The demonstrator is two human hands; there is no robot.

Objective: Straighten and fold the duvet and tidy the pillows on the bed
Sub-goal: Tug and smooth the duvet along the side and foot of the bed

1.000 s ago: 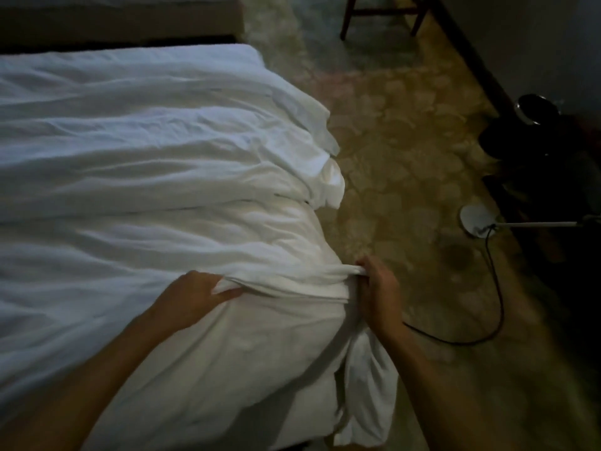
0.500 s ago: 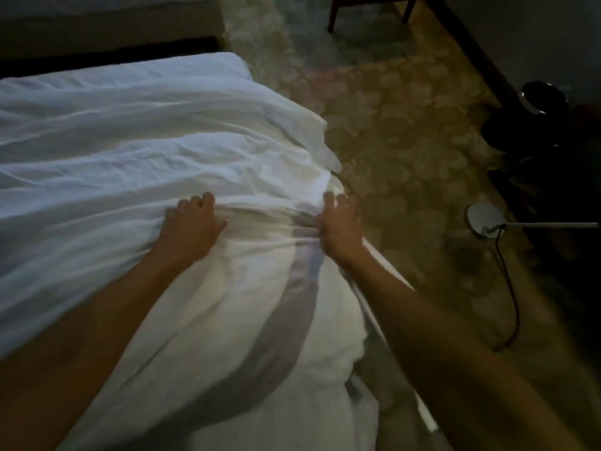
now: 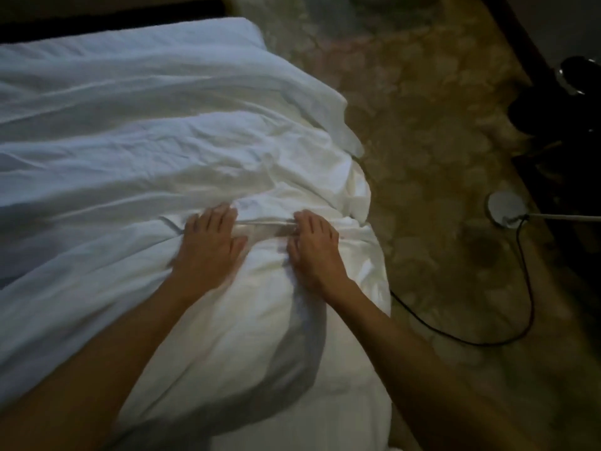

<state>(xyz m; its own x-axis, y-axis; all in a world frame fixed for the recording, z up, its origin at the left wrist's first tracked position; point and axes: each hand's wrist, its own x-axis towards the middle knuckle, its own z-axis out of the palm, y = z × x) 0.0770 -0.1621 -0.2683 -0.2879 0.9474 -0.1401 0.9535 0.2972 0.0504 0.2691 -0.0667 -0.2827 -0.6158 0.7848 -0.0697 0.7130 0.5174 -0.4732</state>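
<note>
A white duvet (image 3: 136,151) covers the bed in long wrinkles and hangs over the bed's right side. Near that side a folded-over part of the duvet (image 3: 240,320) bulges up. My left hand (image 3: 211,245) lies flat on the fold's far edge with its fingers spread. My right hand (image 3: 312,245) rests a short way to the right on the same edge, fingers straight and pressing the cloth down. No pillows are in view.
A patterned tan floor (image 3: 432,131) runs along the bed's right side. A floor lamp's round white base (image 3: 505,208) stands there, and its black cord (image 3: 487,340) loops over the floor. Dark objects (image 3: 559,105) sit against the wall at the far right.
A second ago both hands gripped the duvet's edge at the bed's side. They carried it up onto the bed, and now both lie flat on the fold, closer together.
</note>
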